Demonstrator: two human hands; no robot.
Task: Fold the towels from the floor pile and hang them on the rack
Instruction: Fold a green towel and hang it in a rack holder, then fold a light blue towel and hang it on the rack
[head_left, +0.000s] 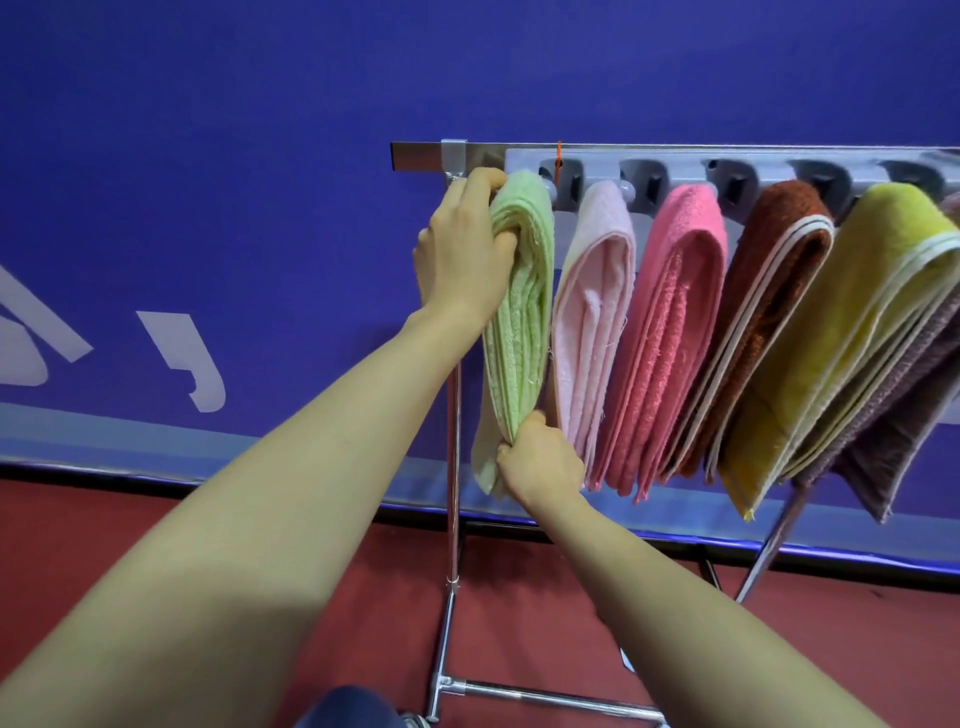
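Note:
A folded light green towel (522, 317) hangs at the left end of the grey rack (675, 158). My left hand (462, 249) grips its upper part near the peg, fingers curled into the folds. My right hand (540, 460) pinches the towel's bottom edge. To the right hang a pale pink towel (592, 322), a bright pink towel (670, 332), a brown towel (763, 312), a mustard yellow towel (852, 332) and a mauve towel (904, 415) at the frame's right edge.
The rack stands on a chrome frame with an upright pole (454, 519) and a base bar (545, 696) on the red floor (104, 545). A blue wall banner (208, 156) runs behind it. The floor pile is out of view.

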